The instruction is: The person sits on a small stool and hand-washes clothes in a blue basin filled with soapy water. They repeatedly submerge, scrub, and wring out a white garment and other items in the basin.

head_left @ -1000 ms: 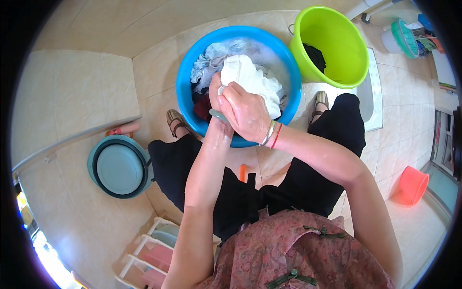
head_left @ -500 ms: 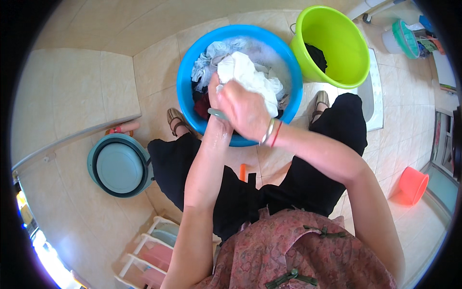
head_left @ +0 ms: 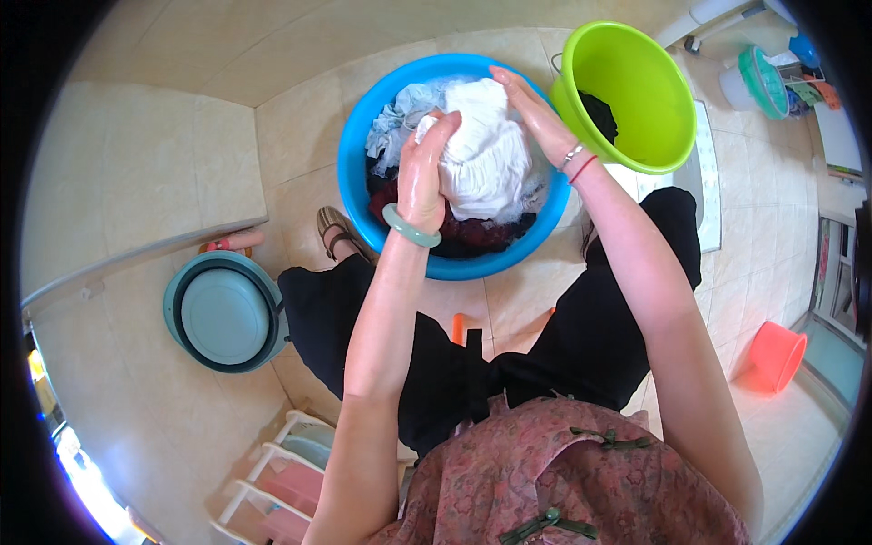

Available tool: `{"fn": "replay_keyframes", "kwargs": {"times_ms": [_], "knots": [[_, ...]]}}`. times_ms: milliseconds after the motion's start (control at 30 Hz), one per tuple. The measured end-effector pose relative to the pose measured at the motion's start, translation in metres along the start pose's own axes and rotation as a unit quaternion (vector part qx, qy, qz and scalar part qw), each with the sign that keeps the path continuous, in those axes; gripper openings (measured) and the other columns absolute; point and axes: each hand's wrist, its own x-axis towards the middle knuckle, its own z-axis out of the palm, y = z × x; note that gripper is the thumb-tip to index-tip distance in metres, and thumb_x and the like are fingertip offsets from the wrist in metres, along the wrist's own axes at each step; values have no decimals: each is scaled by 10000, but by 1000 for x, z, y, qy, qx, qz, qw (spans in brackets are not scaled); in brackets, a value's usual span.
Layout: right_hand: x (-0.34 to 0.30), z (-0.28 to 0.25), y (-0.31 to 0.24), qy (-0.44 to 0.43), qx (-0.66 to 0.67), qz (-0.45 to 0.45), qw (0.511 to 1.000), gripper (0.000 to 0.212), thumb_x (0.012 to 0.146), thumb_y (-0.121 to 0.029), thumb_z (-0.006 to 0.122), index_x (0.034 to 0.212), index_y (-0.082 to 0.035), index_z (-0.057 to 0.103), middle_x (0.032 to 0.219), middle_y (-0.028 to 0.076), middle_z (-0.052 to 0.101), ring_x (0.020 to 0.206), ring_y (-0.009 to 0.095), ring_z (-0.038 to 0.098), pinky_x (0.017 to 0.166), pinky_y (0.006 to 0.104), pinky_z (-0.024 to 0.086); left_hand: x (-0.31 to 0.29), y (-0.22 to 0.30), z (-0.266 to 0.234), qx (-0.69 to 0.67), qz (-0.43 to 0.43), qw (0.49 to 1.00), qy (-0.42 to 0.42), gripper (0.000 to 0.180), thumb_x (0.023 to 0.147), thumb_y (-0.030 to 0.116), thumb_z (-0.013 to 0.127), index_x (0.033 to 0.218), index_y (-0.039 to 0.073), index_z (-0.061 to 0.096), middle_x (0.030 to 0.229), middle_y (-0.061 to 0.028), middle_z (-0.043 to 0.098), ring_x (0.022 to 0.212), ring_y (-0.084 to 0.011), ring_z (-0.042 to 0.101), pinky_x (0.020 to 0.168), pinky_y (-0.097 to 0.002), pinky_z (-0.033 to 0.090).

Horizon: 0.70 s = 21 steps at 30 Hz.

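A blue basin stands on the floor between my feet, with soapy water and soaked laundry in it. Over it is a bunched white garment; what kind of garment cannot be told. My left hand grips its left side, thumb on top and the other fingers partly hidden. On the right side of the cloth, my right hand has its fingers stretched out, the tips by the upper edge; whether they touch it is unclear. Pale blue cloth and dark red and black clothes lie in the basin.
A lime-green bucket with a dark cloth inside stands right of the basin. On the left is a grey-green folding tub. A coral pail sits at the far right, and a white rack is at the lower left.
My hands were close together, squeezing the white garment. Now they are apart, the right hand has let go and moved to the right, and the garment is spread wider.
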Motion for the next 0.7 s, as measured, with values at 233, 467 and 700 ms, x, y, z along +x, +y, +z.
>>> {"fn": "replay_keyframes", "kwargs": {"times_ms": [233, 467, 700], "knots": [[-21, 0, -61, -180, -15, -88, 980, 461, 926, -332, 578, 1272, -35, 514, 1214, 70, 561, 1054, 140, 532, 944, 259, 412, 17, 21, -27, 112, 14, 993, -26, 353, 979, 357, 487, 1033, 27, 599, 1011, -28, 596, 956, -126, 543, 872, -268, 426], [-57, 48, -37, -81, -280, -337, 895, 328, 807, -198, 699, 1099, -84, 603, 982, 46, 558, 865, 182, 598, 710, 262, 491, 40, -29, -45, 122, 17, 986, 109, 455, 950, 483, 497, 904, 50, 629, 782, 1, 578, 715, -99, 529, 649, -249, 439], [-17, 56, 1, 71, -315, -238, 916, 234, 859, -246, 574, 730, -51, 596, 673, 176, 602, 650, 355, 612, 545, 416, 485, 26, -51, 7, -169, -44, 970, 168, 316, 954, 346, 515, 819, 70, 587, 792, -19, 574, 737, -140, 558, 659, -283, 459]]}}
